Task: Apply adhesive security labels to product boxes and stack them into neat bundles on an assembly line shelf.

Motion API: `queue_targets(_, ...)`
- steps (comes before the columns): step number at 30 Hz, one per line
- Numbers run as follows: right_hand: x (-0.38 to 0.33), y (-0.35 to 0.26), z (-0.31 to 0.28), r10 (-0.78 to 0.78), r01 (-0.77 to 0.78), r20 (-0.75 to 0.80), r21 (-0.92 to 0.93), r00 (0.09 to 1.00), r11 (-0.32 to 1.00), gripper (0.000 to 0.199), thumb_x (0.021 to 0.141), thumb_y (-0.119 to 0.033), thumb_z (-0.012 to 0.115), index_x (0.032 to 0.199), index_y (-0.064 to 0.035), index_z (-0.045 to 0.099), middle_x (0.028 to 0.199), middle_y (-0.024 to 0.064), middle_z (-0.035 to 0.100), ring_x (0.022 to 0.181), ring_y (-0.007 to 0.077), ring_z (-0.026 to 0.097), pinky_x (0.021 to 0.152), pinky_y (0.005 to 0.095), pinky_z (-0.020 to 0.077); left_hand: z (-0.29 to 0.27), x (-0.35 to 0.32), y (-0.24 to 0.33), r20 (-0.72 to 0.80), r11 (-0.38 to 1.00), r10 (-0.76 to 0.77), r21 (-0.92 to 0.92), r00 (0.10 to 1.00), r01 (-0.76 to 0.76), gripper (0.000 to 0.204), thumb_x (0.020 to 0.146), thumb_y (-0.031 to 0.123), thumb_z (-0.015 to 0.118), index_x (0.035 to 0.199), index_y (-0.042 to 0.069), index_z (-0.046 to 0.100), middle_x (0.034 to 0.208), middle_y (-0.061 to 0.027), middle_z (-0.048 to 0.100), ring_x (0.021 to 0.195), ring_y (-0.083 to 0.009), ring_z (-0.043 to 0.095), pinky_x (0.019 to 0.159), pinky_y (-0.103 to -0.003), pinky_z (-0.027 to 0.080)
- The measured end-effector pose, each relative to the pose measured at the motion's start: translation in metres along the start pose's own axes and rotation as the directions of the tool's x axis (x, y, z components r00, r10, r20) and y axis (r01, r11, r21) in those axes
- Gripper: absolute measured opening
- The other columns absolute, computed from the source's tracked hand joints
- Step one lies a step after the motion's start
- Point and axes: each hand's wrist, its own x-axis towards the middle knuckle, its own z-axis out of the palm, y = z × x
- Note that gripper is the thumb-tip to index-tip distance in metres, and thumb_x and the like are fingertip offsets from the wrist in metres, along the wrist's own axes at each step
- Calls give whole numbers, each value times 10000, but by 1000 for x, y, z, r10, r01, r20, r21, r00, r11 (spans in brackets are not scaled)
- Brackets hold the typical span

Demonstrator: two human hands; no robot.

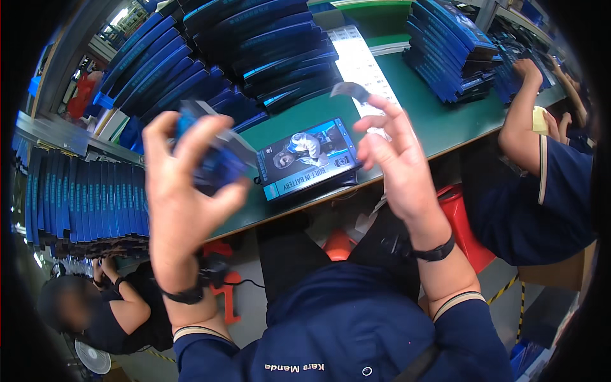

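Note:
My left hand (181, 191) curls its fingers and thumb around a blurred dark blue box (219, 162), tilted above the table. My right hand (398, 156) is raised to the right of it, fingers partly spread. A small curved, greyish label (351, 91) sits at its index fingertip; whether another finger presses on it is hard to see. Between and below my hands, a flat dark blue printed box (309, 159) with a picture of a figure lies on the green table, near its front edge. Another box shows beneath it.
Tall stacks of blue boxes (261, 51) stand at the back, with another stack (449, 54) at back right. A row of boxes (89, 197) fills the left side. A white label sheet (364, 60) lies on the green table (439, 130). Co-workers sit at right and lower left.

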Motion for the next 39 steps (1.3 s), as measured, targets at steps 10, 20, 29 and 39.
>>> queue_targets(10,30,16,-47,14,-27,-82,-165,997,986,168,899,-148,734,924,-6,646,772,-15,618,673,60,565,628,214,464,-12,-20,-129,557,947,-318,142,768,289,957,635,209,851,1491,316,436,1500,-213,386,1379,-419,368,1165,-491,279)
queue_targets(20,46,44,-41,-45,-4,-61,-634,997,773,100,836,-88,722,852,-30,643,651,16,590,580,71,534,579,243,455,67,1,-5,302,995,98,-4,948,-101,834,647,252,888,1405,193,544,1547,-210,337,1417,-408,331,1155,-500,275)
queue_targets(29,46,43,-34,-158,97,-21,-707,987,700,119,825,-73,736,833,-34,624,658,80,634,602,171,648,584,308,514,123,3,19,404,980,155,-178,902,-88,833,666,364,886,1414,242,539,1565,-205,308,1437,-420,297,1169,-524,244)
queue_targets(39,43,42,-44,-138,66,-21,-802,990,593,251,847,-145,749,1040,-49,620,653,82,606,611,198,636,621,336,518,130,-4,25,366,961,109,-275,924,-5,620,637,231,875,1232,265,705,1452,-204,438,1324,-400,419,1109,-512,331)
